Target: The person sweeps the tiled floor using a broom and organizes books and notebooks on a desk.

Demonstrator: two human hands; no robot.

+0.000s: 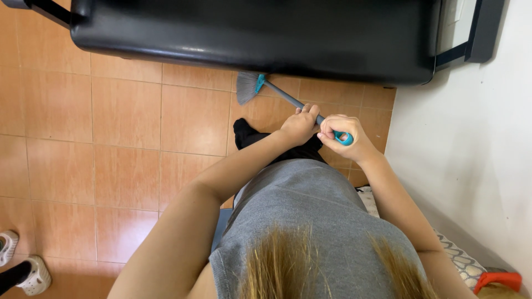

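Note:
A broom with a grey handle (282, 95), grey bristles (245, 87) and a teal collar reaches down to the orange tiled floor (127, 144), its head at the front edge of a black couch (249, 33). My left hand (299, 124) grips the handle partway up. My right hand (343, 135) is closed around the teal end cap (344, 138) at the top of the handle. Both arms stretch forward over my grey top. One foot in a black sock (244, 133) shows below the broom head.
A white wall (471, 155) runs along the right. A patterned mat (460, 257) and an orange object (499, 279) lie at the lower right. At the lower left, another person's feet wear white perforated shoes (33, 274).

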